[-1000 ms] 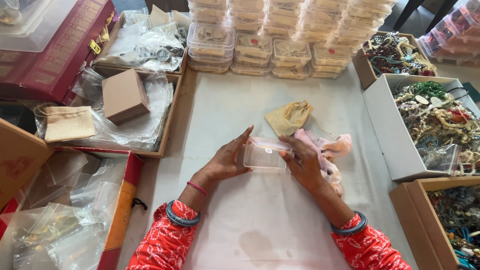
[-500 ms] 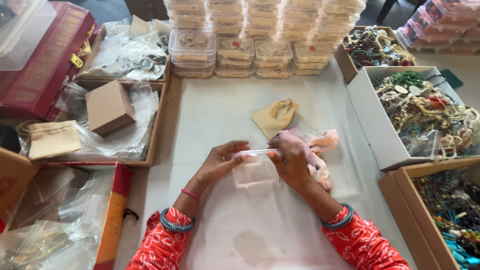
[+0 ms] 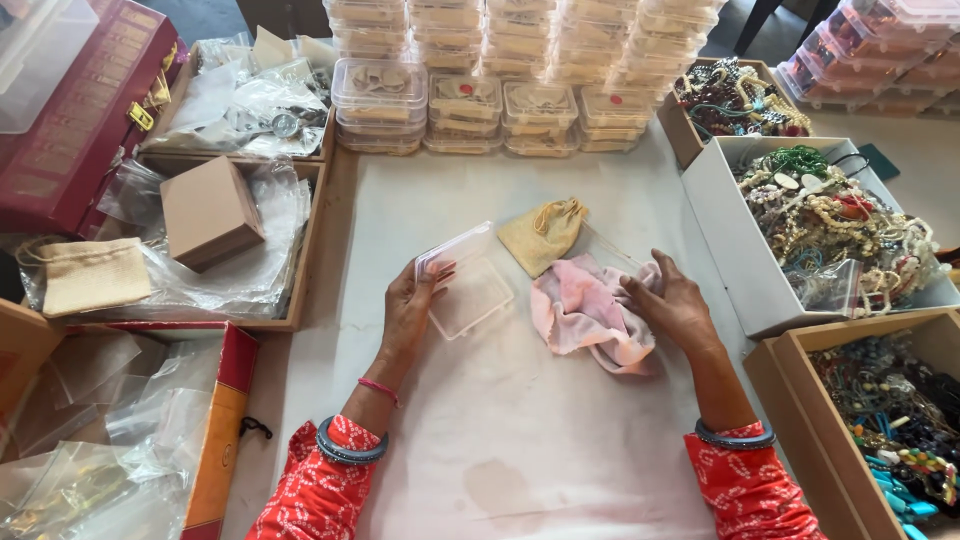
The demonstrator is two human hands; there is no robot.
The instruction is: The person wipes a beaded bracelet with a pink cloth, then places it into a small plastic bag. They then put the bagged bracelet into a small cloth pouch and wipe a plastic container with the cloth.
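**Clear box in one hand, pink cloth under the other**

Everything sits on a white-covered table (image 3: 520, 450), so I'll use that as the anchor. Along its right edge there's a big white box of beads and necklaces (image 3: 740, 270), and across the far edge stand stacks of clear plastic containers (image 3: 470, 100). Near the table's middle lies a crumpled pink cloth (image 3: 585, 310), with a small tan drawstring pouch (image 3: 545, 232) just beyond it. The left hand (image 3: 410, 310) grips an open clear hinged box (image 3: 462, 282) by its edge, thumb on top. The right hand (image 3: 675, 305) rests on the cloth, fingers loosely spread and slightly curled.
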